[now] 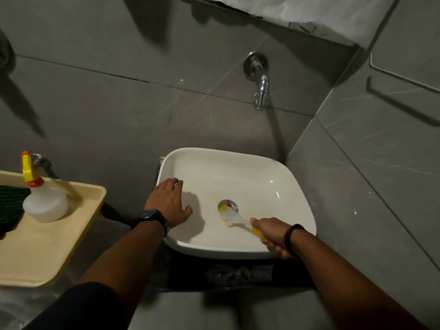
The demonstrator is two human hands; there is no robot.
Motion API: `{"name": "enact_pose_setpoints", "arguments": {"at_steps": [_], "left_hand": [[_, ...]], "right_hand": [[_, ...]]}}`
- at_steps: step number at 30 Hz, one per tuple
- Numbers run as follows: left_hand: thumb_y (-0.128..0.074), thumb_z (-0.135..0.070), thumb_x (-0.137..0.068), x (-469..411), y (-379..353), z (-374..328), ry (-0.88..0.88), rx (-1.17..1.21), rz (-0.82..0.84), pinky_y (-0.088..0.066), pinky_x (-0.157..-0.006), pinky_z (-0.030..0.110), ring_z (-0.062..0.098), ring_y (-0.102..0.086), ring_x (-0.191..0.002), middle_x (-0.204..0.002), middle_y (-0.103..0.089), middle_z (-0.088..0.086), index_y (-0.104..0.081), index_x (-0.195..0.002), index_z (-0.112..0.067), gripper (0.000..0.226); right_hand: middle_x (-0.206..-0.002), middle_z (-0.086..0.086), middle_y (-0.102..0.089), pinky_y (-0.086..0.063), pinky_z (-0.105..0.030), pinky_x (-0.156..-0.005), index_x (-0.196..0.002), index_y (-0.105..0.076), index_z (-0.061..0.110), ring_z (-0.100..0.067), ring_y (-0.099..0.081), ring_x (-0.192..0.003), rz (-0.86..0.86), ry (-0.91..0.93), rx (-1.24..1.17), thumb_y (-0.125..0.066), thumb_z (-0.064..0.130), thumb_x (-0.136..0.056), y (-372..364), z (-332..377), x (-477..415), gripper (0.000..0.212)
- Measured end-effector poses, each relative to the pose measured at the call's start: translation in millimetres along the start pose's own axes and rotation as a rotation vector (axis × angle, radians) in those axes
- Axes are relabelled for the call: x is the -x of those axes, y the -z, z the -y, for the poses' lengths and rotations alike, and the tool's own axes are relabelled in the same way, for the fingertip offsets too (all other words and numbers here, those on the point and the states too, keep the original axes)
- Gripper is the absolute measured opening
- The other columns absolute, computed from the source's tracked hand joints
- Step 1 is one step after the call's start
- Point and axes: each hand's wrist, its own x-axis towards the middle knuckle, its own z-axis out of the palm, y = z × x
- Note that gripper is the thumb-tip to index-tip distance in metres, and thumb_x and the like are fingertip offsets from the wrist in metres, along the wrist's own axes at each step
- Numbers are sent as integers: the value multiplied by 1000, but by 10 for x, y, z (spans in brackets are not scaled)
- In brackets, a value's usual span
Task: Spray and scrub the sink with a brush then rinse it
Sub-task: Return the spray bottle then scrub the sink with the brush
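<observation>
A white square sink (262, 172) sits below a chrome wall tap (260, 91). My right hand (273, 234) grips the yellow handle of a brush (229, 215), whose white, blurred head lies against the metal drain (232, 204) in the basin floor. My left hand (170, 202) rests flat on the sink's left rim, fingers spread, holding nothing. A clear spray bottle (44, 201) with a yellow and red nozzle stands on a tray to the left.
The cream tray (47, 253) at the left also carries a dark green scrub pad (10, 206). Grey tiled walls close in behind and on the right. A metal towel rail (404, 77) hangs on the right wall. A dark counter edge (238, 272) runs under the sink.
</observation>
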Motion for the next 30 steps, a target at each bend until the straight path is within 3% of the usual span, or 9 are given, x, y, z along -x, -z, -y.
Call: {"name": "enact_pose_setpoints", "arguments": {"at_steps": [4, 7, 9, 12, 14, 18, 23, 27, 30], "left_hand": [[-57, -50, -76, 10, -2, 15, -6, 21, 1, -27, -109, 40, 28, -35, -130, -142, -39, 13, -31, -138, -8, 79], [-57, -49, -75, 23, -18, 13, -24, 22, -11, -27, -109, 39, 28, -36, -129, -142, -40, 13, -32, -137, -8, 78], [-57, -49, -75, 3, -33, 21, -27, 28, -26, -28, -108, 39, 28, -36, -128, -141, -41, 13, -33, -137, -8, 78], [-56, -49, -75, -23, -37, 41, -28, 26, -32, -29, -107, 40, 28, -37, -126, -138, -42, 12, -33, -135, -8, 76], [-56, -49, -74, -11, -54, 41, -30, 25, -37, -29, -107, 40, 28, -37, -126, -138, -43, 12, -34, -135, -8, 76], [-57, -48, -74, 7, -52, 37, -31, 34, -49, -30, -106, 40, 28, -38, -126, -138, -44, 12, -36, -134, -8, 75], [-57, -47, -75, 1, -44, 48, -22, 24, -45, -30, -106, 40, 28, -38, -126, -138, -43, 12, -36, -134, -8, 73], [-58, -47, -76, 12, -40, 28, -10, 22, -29, -29, -107, 40, 28, -37, -128, -140, -42, 12, -36, -134, -9, 73], [-58, -47, -76, 3, -41, 27, -1, 10, -28, -29, -107, 39, 28, -37, -128, -140, -42, 12, -37, -134, -8, 73]], "right_hand": [[-46, -1, -52, -35, -19, -39, -65, -50, 17, -15, -45, -34, 10, 142, 47, -39, 65, -86, -394, 172, -39, 53], [-115, -20, -66, -50, -36, -84, -119, -59, 5, -32, -65, -98, -416, 189, 211, -37, 59, -92, -366, 224, -163, 64], [-94, -19, -70, -54, -34, -66, -111, -60, 4, -27, -65, -69, -392, 135, 80, -37, 59, -91, -226, 175, -230, 63], [-38, 0, -45, -30, -15, -38, -71, -49, 10, -13, -33, -26, -151, 96, 16, -40, 62, -86, -277, 285, -206, 55], [-43, 0, -50, -33, -15, -38, -72, -53, 11, -14, -40, -29, -153, 175, 80, -41, 64, -86, -369, 371, -210, 55], [-97, -19, -64, -44, -27, -64, -112, -60, 6, -25, -57, -70, -421, 130, 198, -40, 55, -92, -109, 270, -261, 56], [-32, 1, -39, -25, -12, -33, -65, -45, 12, -11, -30, -22, -145, -67, 35, -42, 50, -91, 58, 111, -26, 47], [-36, 1, -39, -23, -15, -34, -59, -43, 16, -12, -29, -27, 18, -29, 86, -40, 61, -87, -16, 145, -50, 53], [-62, -6, -51, -35, -23, -49, -82, -54, 11, -20, -43, -48, -225, 115, 233, -41, 52, -89, 99, 45, -135, 43]]}}
